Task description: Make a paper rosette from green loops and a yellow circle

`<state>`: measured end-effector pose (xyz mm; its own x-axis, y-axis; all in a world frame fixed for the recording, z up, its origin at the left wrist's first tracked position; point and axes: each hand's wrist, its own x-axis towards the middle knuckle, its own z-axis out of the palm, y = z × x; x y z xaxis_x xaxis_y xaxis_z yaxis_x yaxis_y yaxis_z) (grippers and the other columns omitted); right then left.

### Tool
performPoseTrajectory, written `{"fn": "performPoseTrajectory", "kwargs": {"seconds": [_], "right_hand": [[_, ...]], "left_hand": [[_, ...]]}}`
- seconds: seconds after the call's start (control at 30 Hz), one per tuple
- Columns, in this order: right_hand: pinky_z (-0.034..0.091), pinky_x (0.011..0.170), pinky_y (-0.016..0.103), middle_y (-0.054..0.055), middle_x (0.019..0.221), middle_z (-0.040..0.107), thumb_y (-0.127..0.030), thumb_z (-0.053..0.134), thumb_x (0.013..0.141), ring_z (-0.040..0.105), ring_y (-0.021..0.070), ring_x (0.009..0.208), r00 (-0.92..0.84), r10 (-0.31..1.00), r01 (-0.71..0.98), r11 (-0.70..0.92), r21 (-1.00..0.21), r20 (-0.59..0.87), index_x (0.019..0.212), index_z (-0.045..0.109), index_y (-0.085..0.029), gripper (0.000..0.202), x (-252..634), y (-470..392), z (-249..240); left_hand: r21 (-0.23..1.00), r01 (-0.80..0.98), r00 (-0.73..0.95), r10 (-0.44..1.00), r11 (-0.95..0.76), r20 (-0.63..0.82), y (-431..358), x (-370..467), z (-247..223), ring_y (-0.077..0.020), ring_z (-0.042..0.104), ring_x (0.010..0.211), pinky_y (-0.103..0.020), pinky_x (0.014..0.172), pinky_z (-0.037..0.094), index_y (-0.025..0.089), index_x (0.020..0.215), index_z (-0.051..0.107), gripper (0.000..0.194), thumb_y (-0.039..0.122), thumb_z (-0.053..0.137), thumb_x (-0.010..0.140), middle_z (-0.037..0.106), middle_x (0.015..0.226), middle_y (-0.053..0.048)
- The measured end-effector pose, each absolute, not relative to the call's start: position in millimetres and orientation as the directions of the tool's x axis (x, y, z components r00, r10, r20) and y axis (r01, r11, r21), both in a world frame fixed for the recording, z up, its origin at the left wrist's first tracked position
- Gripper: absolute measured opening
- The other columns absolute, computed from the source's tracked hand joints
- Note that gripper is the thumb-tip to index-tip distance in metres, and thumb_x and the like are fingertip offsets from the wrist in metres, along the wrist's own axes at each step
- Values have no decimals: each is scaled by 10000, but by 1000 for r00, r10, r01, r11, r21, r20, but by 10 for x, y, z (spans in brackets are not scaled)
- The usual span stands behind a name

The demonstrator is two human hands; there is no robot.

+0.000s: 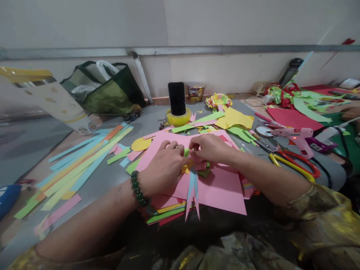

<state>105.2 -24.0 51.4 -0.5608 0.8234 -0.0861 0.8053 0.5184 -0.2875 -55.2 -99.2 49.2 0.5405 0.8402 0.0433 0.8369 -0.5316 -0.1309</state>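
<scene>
Both hands meet over a paper piece (202, 165) with green, yellow and pink folds, above pink sheets (225, 187). My left hand (165, 168), with a ring and a green bead bracelet, has its fingers curled against the left side of the piece. From the right, my right hand (209, 148) pinches its top edge with bent fingers. Blue and pink pointed tails (192, 193) hang down from the piece toward me. Fingertips partly cover the folds. Under the pink sheets lies a stack of coloured paper (165, 216).
Paper strips (84, 161) spread at the left. A phone (177, 99) stands on yellow tape (178, 118), near a snack cup (195, 92) and a paper flower (218, 100). At right are a pink glue gun (298, 137) and scissors (295, 163). A green bag (112, 90) sits behind.
</scene>
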Motion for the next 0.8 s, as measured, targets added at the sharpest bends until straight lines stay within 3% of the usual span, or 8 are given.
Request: {"fn": "performPoseTrajectory", "kwargs": {"seconds": [0.5, 0.67, 0.8], "right_hand": [[338, 612, 265, 25, 906, 762, -220, 685, 845, 643, 177, 825, -576, 813, 796, 535, -283, -82, 930, 763, -226, 115, 1046, -252, 505], [394, 698, 275, 55, 1045, 761, -331, 702, 876, 652, 194, 918, -589, 805, 740, 573, -351, 72, 962, 769, -212, 162, 1121, -190, 533], [387, 669, 259, 34, 941, 745, -341, 732, 845, 632, 171, 837, -550, 832, 765, 535, -359, 70, 898, 769, -217, 140, 1187, -134, 574]], "left_hand": [[-123, 834, 546, 837, -538, 39, -990, -560, 476, -277, 556, 915, -433, 841, 374, 218, 876, 764, 198, 163, 574, 866, 687, 926, -103], [-96, 833, 552, 831, -545, 68, -994, -574, 459, -272, 550, 894, -430, 841, 366, 215, 906, 769, 195, 164, 590, 847, 670, 882, -93], [-123, 828, 556, 829, -548, 51, -1001, -569, 467, -275, 544, 899, -437, 839, 372, 208, 836, 760, 199, 134, 575, 833, 679, 901, -100]]}}
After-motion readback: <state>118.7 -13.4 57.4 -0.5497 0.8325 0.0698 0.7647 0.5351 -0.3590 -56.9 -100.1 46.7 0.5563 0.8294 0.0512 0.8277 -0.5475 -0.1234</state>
